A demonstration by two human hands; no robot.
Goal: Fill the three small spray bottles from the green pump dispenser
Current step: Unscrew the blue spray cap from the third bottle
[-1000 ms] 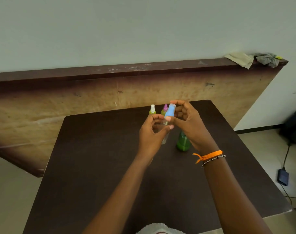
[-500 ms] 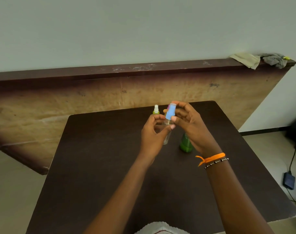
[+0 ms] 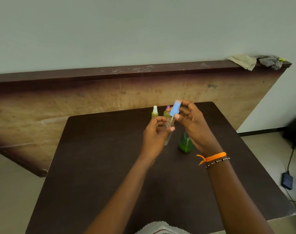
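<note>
- Head view: left hand (image 3: 154, 135) grips a clear bottle (image 3: 168, 132) above the table (image 3: 93, 166), fingers curled round its body.
- Right hand (image 3: 192, 125) pinches the blue spray top (image 3: 175, 109) between thumb and fingers, lifted just off the bottle's neck; a thin dip tube runs from the top down into the mouth.
- Bottle's long axis is near upright, leaning slightly, mouth up and away from the person; spray top leans the same way, nozzle end uppermost.
- Bottle looks empty, or nearly; level too faint to call.
- Two other small bottles stand at the far table edge: white-capped one (image 3: 155, 112) and pink-capped one (image 3: 166, 112), both showing yellow-green liquid, so likely done.
- Green dispenser (image 3: 185, 144) stands on the table just below the right hand, partly hidden by it; pump head not visible.
- Step, as judged: opening the third bottle, with filling not yet begun.
- Next move calls for drawing the tube fully clear, parking the top, then bringing the open mouth under the dispenser spout. Narrow mouth means careful alignment or a spill.
</note>
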